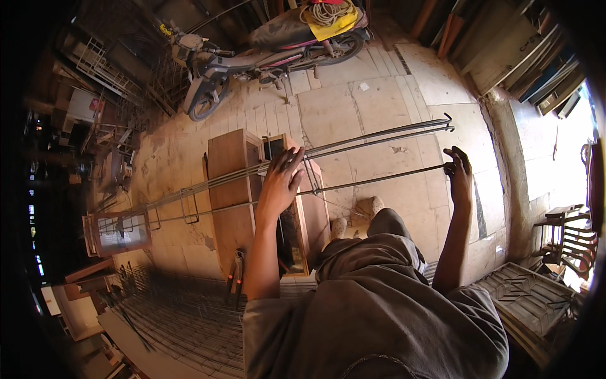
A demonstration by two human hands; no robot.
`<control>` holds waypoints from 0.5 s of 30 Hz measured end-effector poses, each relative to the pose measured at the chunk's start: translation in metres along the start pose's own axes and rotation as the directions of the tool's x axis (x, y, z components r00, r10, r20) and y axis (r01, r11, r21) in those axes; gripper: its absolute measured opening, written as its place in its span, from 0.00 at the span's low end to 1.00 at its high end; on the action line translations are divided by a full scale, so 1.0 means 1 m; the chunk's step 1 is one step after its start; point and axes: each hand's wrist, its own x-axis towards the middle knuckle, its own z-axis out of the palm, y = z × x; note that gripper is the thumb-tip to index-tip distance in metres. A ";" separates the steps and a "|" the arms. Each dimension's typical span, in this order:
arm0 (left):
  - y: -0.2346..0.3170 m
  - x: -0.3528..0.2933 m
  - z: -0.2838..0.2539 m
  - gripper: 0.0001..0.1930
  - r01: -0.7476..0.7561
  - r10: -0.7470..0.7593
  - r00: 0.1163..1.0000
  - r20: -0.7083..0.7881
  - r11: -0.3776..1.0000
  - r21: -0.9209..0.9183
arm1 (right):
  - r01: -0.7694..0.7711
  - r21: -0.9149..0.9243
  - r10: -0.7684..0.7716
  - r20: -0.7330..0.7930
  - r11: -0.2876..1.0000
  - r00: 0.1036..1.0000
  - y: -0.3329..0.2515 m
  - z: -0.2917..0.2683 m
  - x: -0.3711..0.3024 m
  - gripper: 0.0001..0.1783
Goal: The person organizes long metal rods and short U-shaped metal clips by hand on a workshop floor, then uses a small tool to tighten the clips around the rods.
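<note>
Several long thin steel rods run from the far left across a brown wooden box toward the right. The upper rods end in small hooks. At the right, my right hand grips the end of the nearest steel rod between thumb and fingers. My left hand is over the box beside the upper rods, thumb and fingers apart; whether it touches them I cannot tell. Bent rectangular wire stirrups hang around the rods. Pincers with red-and-black handles rest against the box's near end.
A motorcycle with coiled rope on its seat stands beyond the rods. A wooden-framed piece sits under their far left end. Wire mesh lies at lower left. Boards lean at upper right; a metal grille lies at lower right.
</note>
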 end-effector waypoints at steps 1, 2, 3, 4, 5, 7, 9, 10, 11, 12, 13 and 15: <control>0.004 -0.005 -0.002 0.26 0.014 -0.014 1.000 0.014 1.000 0.026 | -0.062 0.121 0.061 0.006 0.991 0.998 0.003 0.002 0.001 0.24; 0.004 -0.004 -0.003 0.26 0.003 -0.004 1.000 0.022 0.998 0.056 | -0.046 0.190 0.048 -0.005 0.981 0.999 0.006 0.005 0.001 0.24; 0.004 -0.003 -0.003 0.26 -0.008 0.006 1.000 0.030 0.996 0.085 | -0.030 0.258 0.036 -0.017 0.966 0.999 0.009 0.009 -0.001 0.23; 0.004 -0.003 -0.003 0.27 -0.012 0.008 0.999 0.032 0.994 0.112 | -0.014 0.319 0.022 -0.022 0.948 1.000 0.009 0.013 -0.002 0.23; 0.003 -0.001 -0.004 0.27 0.005 -0.011 0.998 0.059 0.995 0.102 | -0.016 0.352 0.033 -0.044 0.936 0.998 0.005 0.017 -0.004 0.22; 0.001 0.004 -0.004 0.28 0.035 -0.045 0.993 0.113 0.996 0.082 | 0.030 0.348 -0.021 -0.030 0.937 0.999 0.007 0.015 -0.004 0.22; -0.001 0.002 -0.004 0.28 0.019 -0.032 0.993 0.116 0.994 0.108 | 0.043 0.344 -0.035 -0.029 0.938 0.999 0.007 0.014 -0.004 0.22; -0.002 0.002 -0.004 0.28 0.008 -0.022 0.993 0.118 0.992 0.122 | 0.034 0.344 -0.023 -0.036 0.938 0.999 0.007 0.014 -0.003 0.22; -0.002 0.002 -0.004 0.29 -0.003 -0.012 0.993 0.114 0.992 0.128 | 0.025 0.345 -0.010 -0.043 0.938 0.999 0.006 0.014 -0.003 0.22; -0.002 0.002 -0.005 0.29 -0.015 0.000 0.994 0.111 0.991 0.134 | 0.003 0.332 0.016 -0.053 0.943 0.999 0.006 0.015 -0.004 0.22; 0.001 0.004 -0.003 0.29 -0.031 0.016 0.994 0.108 0.990 0.134 | -0.015 0.317 0.038 -0.068 0.948 0.997 0.003 0.014 -0.005 0.22; -0.003 0.005 -0.004 0.29 -0.087 0.068 0.992 0.109 0.980 0.179 | 0.037 0.203 -0.025 -0.061 0.979 0.998 0.017 0.007 -0.002 0.22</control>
